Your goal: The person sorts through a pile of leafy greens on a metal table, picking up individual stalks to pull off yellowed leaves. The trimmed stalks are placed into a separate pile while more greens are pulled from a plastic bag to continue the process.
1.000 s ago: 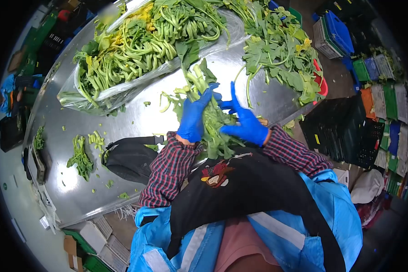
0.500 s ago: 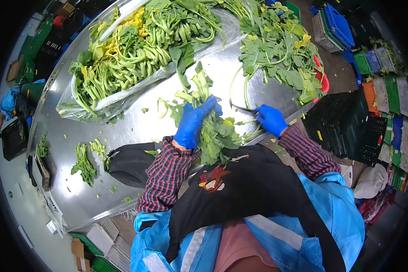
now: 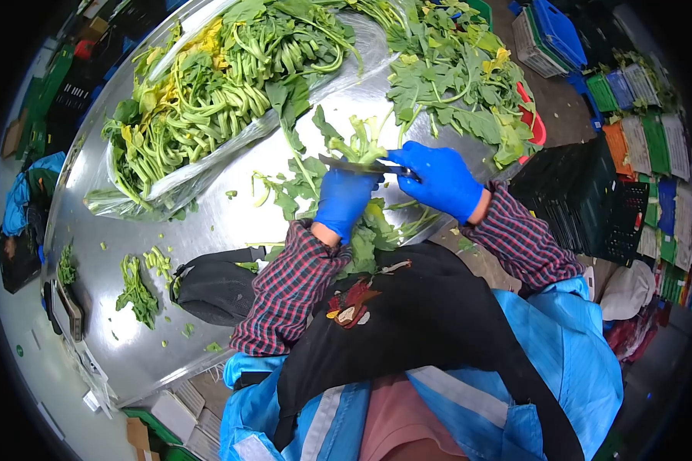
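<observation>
My left hand [image 3: 346, 200], in a blue glove, is closed round a bunch of leafy greens [image 3: 373, 227] whose cut stems point away from me. My right hand [image 3: 438, 180], also gloved in blue, grips a dark-bladed knife [image 3: 369, 167]. The blade lies across the stems just above my left hand. Beyond my hands, a large heap of greens [image 3: 238, 100] with some yellow leaves sits in an open clear plastic bag [image 3: 200, 165]. Loose leaves [image 3: 461, 92] are piled at the right of the metal table [image 3: 223, 223].
A black pouch [image 3: 215, 288] and a small bunch of greens [image 3: 136, 292] lie at the table's near left. Stem scraps are scattered around. Black crates [image 3: 569, 200] stand right of the table, with a red tub [image 3: 537, 123] at its edge.
My right hand has moved left and away from me, bringing the knife from beside the bunch onto its stems. The view has shifted slightly.
</observation>
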Motion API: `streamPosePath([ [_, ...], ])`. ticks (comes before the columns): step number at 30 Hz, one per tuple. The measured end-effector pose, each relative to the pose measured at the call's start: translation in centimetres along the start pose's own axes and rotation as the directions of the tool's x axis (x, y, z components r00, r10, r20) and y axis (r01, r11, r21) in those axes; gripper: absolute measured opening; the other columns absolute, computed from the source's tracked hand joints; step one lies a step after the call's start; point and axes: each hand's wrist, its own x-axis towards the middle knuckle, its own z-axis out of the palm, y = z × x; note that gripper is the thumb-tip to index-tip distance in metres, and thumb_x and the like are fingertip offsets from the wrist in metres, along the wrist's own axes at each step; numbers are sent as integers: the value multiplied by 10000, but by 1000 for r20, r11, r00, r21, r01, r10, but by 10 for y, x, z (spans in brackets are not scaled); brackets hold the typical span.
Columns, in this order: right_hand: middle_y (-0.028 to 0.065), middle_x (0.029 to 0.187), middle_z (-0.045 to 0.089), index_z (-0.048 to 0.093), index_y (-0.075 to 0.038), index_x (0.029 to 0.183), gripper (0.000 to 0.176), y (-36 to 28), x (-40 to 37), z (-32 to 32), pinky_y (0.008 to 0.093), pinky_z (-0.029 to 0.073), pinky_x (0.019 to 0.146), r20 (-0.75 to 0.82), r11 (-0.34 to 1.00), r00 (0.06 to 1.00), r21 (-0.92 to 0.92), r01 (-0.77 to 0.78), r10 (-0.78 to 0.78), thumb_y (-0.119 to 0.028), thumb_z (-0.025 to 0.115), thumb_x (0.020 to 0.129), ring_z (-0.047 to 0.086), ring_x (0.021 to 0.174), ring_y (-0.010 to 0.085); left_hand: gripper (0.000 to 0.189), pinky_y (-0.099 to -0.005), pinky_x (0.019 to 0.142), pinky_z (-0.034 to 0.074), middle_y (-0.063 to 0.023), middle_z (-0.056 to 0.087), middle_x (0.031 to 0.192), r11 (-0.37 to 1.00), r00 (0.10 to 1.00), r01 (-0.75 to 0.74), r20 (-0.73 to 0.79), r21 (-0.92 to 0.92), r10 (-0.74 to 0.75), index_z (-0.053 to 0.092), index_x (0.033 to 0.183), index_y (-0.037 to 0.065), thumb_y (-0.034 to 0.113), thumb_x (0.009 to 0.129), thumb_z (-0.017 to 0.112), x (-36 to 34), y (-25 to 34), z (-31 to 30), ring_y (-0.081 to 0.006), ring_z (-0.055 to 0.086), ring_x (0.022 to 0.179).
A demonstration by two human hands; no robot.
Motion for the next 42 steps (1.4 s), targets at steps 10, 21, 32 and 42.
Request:
streamPosePath([
  [10,157,667,575,651,-71,955,223,22,-4,18,348,443,530,114,984,983,80,-157,147,-143,574,758,573,571,278,321,-421,640,471,-187,622,772,964,1000,-16,-18,264,22,588,941,50,275,728,672,-12,28,11,-368,596,741],
  [21,148,1278,433,262,-75,1370,782,41,12,15,343,332,987,188,751,950,583,-312,249,-272,682,741,410,1196,238,201,-233,645,504,-44,610,793,663,941,329,179,-672,-286,569,999,6,144,853,565,36,69,-48,-130,602,755],
  [32,145,985,583,510,12,1068,279,42,64,40,405,485,849,75,-575,943,776,-260,-325,-189,462,881,571,981,268,693,-295,850,404,-71,546,1046,932,947,195,307,-306,-97,472,1210,3,578,826,477,62,91,-83,-140,509,919],
  [42,161,1046,572,523,18,1068,316,36,63,27,437,472,859,-86,-383,978,911,154,188,-226,411,900,563,996,291,596,-433,803,511,-178,493,1218,375,870,474,490,-797,-59,346,1303,10,464,916,352,-12,64,-85,-284,550,1046],
])
